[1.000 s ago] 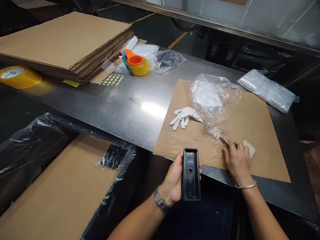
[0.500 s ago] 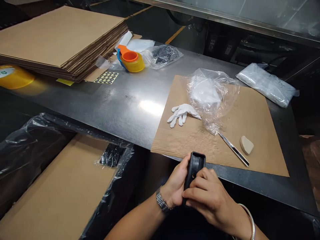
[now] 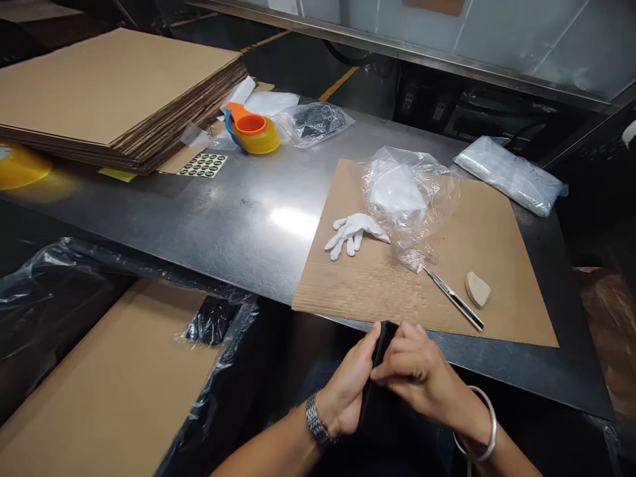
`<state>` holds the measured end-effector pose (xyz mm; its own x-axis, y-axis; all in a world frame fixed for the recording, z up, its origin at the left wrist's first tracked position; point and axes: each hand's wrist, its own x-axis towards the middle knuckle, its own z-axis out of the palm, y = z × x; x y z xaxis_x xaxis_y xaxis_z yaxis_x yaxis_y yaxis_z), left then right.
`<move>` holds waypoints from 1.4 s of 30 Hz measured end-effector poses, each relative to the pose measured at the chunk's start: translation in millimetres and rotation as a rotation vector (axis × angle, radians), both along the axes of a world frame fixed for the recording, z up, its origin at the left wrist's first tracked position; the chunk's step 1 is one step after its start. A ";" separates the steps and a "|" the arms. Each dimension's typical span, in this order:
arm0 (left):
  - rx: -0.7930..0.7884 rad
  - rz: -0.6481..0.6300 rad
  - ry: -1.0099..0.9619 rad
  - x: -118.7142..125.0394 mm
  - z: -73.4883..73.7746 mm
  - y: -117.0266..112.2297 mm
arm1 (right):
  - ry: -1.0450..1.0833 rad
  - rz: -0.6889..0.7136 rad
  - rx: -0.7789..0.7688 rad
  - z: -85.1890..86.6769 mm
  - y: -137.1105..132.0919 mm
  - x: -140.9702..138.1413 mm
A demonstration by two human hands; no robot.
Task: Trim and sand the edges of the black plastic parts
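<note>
Both hands [image 3: 348, 391] [image 3: 420, 377] clasp black part [image 3: 385, 333] — seemingly edge-on.

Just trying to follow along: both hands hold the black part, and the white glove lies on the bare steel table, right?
Not quite. The head view shows the white glove lying on the cardboard sheet, not directly on the steel table. The left hand and right hand do both hold the black part.

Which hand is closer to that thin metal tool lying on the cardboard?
Right. The right hand is just below and left of the metal tool; the left hand is further left, on the far side of the black part both hands grip.
</note>
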<state>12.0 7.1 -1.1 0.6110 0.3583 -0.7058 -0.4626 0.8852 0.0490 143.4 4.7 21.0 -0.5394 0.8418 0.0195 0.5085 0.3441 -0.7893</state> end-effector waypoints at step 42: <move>0.092 0.033 0.175 4.1 -2.1 4.9 | 0.680 -0.322 -0.637 -38.8 -43.3 1.2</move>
